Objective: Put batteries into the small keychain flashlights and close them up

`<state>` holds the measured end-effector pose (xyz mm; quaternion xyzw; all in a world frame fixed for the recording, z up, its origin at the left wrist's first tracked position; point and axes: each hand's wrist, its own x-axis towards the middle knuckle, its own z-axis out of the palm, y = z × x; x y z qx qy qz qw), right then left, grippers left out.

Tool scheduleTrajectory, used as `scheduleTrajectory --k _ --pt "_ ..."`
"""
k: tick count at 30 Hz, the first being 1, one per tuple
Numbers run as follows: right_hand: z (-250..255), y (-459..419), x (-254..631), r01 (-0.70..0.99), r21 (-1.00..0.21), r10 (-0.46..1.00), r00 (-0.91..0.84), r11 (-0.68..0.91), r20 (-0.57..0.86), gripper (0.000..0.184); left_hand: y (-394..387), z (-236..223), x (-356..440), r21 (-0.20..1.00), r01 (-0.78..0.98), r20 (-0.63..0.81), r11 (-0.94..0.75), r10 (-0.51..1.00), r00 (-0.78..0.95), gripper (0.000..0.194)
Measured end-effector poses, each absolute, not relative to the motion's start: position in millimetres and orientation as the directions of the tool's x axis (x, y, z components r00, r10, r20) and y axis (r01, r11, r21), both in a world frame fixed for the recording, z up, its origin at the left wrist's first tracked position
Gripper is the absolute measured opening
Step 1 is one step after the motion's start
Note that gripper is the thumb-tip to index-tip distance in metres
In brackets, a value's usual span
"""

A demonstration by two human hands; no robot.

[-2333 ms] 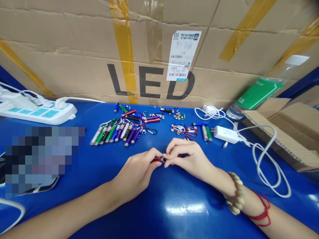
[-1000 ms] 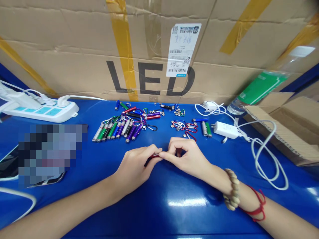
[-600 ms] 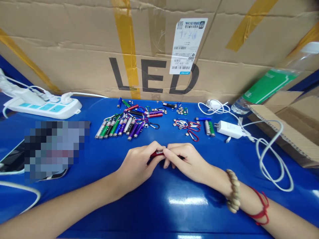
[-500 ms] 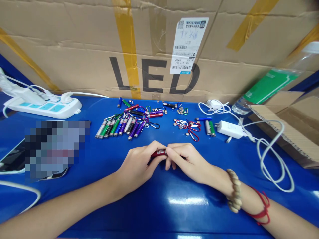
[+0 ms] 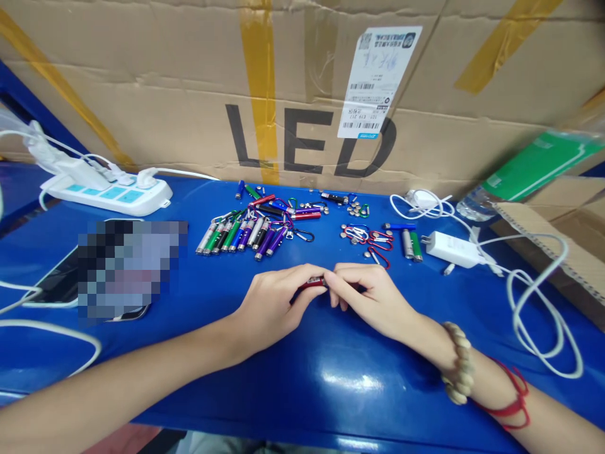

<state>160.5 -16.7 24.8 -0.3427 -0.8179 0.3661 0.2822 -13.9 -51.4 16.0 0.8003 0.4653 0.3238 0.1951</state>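
My left hand (image 5: 276, 299) is closed around a small red mini flashlight (image 5: 314, 282) with a pale label, held sideways just above the table. My right hand (image 5: 368, 293) pinches the right end of the same flashlight, its thumb against the tip; the fingers cover that end. Beyond my hands lies a group of mini flashlights (image 5: 243, 234) in silver, green, black, blue and purple, several with carabiner clips. To their right are loose red and blue carabiners (image 5: 379, 239) and small button cells (image 5: 367, 254). A silver and a green flashlight (image 5: 415, 246) lie side by side farther right.
A large cardboard box (image 5: 189, 94) marked LED stands along the back. At left are a white power strip (image 5: 155, 198) and phones (image 5: 57, 277), partly pixelated. A white charger (image 5: 451, 249) with a looped cable, a plastic bottle (image 5: 534, 167) and an open carton (image 5: 558, 252) occupy the right.
The view has shifted, so the table things appear farther right and the table's front edge shows more. Both hands remain together on the red flashlight, with little visible change in grip.
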Motion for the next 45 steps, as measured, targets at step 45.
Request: scheduleTrajectory --k 45 --pt "20.0 -4.9 161.4 -0.073 -0.988 0.859 -0.487 0.138 0.156 0.007 -47.0 17.8 -16.1 0.734 0.501 0.249 -0.458 0.868 0.429 0.013"
